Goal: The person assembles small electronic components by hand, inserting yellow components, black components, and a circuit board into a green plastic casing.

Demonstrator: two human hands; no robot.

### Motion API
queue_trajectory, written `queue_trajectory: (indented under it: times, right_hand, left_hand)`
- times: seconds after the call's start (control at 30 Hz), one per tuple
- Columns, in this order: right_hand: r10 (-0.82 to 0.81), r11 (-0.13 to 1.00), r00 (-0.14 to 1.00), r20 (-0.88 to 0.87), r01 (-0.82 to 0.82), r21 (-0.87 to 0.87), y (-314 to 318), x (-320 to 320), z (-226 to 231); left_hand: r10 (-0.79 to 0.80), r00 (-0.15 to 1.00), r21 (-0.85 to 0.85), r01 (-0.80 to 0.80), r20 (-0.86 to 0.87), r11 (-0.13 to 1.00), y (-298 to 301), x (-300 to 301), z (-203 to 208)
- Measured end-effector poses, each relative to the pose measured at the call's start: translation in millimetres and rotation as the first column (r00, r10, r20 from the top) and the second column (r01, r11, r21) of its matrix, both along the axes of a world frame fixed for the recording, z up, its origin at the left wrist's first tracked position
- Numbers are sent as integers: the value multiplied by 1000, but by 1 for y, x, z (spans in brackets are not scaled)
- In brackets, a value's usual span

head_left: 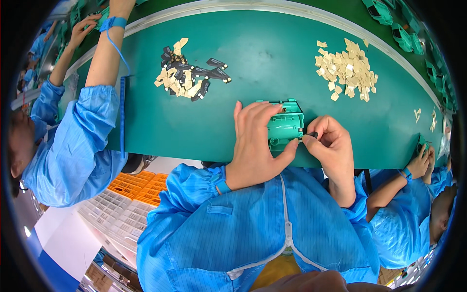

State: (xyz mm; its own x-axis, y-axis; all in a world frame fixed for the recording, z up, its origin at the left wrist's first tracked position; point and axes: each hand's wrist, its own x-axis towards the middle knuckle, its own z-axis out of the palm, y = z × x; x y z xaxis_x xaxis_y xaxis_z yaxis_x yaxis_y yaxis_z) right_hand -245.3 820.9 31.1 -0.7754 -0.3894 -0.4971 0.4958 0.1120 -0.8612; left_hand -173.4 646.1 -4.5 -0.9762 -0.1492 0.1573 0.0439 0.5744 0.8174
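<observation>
My left hand grips a green plastic housing at the table's near edge, fingers over its far side and thumb along its near side. The housing's open, hollow side faces up and shows small round posts inside. At its right end, my right hand pinches a small black piece between thumb and fingers. That piece touches or nearly touches the housing's edge; my fingertips hide part of it. A blue band circles my left wrist.
On the green table lie a mixed pile of black strips and cream pieces, and a larger heap of cream squares. A coiled blue cord hangs by a co-worker's sleeve on the left. Another co-worker's hands work at right.
</observation>
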Motion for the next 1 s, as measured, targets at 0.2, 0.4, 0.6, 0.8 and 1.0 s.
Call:
queue_trajectory:
  times: [0.2, 0.4, 0.6, 0.8, 1.0]
  right_hand:
    - [-2, 1000, 1000, 16, 2, 2, -1, -1, 1]
    - [2, 1000, 1000, 18, -2, -3, 0, -1, 1]
    - [-6, 1000, 1000, 18, 6, -6, 0, -2, 2]
    - [4, 1000, 1000, 28, -3, -6, 1, -3, 2]
    - [8, 1000, 1000, 0, -8, -4, 4, 0, -2]
  left_hand:
    - [9, 1000, -5, -9, 8, 1000, 1, 0, 0]
    - [15, 1000, -13, -15, 7, 1000, 2, 0, -2]
    - [16, 1000, 0, -16, 24, 1000, 2, -2, 0]
    - [25, 1000, -2, -25, 15, 1000, 2, -1, -1]
    - [23, 1000, -8, -23, 12, 1000, 2, -1, -1]
